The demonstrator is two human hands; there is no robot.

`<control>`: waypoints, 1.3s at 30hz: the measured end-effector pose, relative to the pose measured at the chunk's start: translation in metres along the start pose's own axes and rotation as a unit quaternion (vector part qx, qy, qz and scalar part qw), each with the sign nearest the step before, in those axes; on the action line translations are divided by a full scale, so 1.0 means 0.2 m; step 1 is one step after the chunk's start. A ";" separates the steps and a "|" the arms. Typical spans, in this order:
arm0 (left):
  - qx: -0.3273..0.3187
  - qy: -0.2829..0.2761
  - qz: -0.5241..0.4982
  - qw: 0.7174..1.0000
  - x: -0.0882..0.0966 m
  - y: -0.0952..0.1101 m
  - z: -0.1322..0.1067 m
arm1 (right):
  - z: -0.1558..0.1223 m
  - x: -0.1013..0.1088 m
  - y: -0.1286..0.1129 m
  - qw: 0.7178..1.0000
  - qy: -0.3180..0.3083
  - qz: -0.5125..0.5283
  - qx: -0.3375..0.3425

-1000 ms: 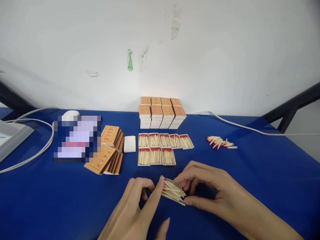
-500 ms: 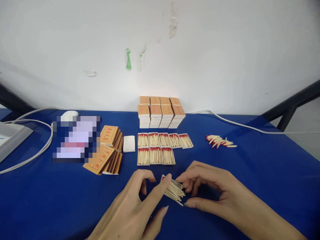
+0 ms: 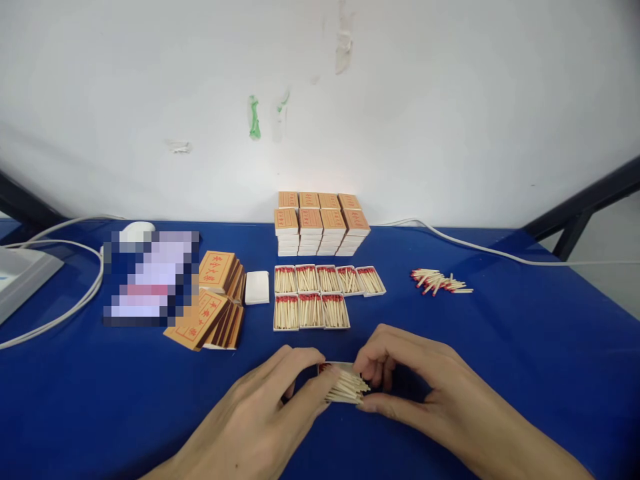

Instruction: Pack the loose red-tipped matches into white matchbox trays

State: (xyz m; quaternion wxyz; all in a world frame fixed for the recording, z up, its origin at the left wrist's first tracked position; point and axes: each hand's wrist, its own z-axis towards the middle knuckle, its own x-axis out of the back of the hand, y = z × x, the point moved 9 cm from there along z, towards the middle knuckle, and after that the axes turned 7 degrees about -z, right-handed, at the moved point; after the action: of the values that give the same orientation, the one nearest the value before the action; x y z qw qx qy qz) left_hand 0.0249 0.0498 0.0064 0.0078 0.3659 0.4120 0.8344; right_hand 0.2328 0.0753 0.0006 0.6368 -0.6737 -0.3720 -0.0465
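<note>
A small white matchbox tray (image 3: 345, 366) lies between my hands at the front of the table, with a bundle of wooden matches (image 3: 348, 387) in it. The red heads are at its left end, and the bare ends stick out at the right. My left hand (image 3: 277, 400) is closed on the tray's left end, its thumb across the matches. Around the right end, my right hand (image 3: 417, 380) is closed with thumb and fingers against the tray and the match ends. Just beyond stand two rows of filled matchbox trays (image 3: 311, 311).
Stacked matchboxes (image 3: 323, 230) stand by the wall. Loose matches (image 3: 440, 281) lie to the right. Matchbox sleeves (image 3: 203, 317), a blank white box (image 3: 257, 288) and a blurred-out phone-like slab (image 3: 155, 277) are at left. A white cable (image 3: 480, 252) crosses the blue table.
The tray has turned from slanted to nearly level. My left thumb has slid lower over the matches, and my right fingers have closed in on the right end.
</note>
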 end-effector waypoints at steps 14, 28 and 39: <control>0.031 -0.053 -0.052 0.997 0.00 -0.01 0.06 | 0.18 -0.02 -0.02 0.986 -0.146 0.070 -0.036; 0.065 -0.033 -0.040 0.997 0.03 -0.05 0.05 | 0.22 -0.01 0.03 0.986 -0.130 0.103 -0.020; 0.081 -0.074 -0.076 0.991 0.02 -0.06 0.05 | 0.21 -0.03 0.04 0.978 -0.147 0.143 -0.033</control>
State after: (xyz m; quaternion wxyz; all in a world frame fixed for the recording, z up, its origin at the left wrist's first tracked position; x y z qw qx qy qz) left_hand 0.0245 0.0656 0.0038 0.0720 0.3933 0.5035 0.7659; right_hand 0.2157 0.1099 -0.0162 0.5528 -0.7400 -0.3596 0.1322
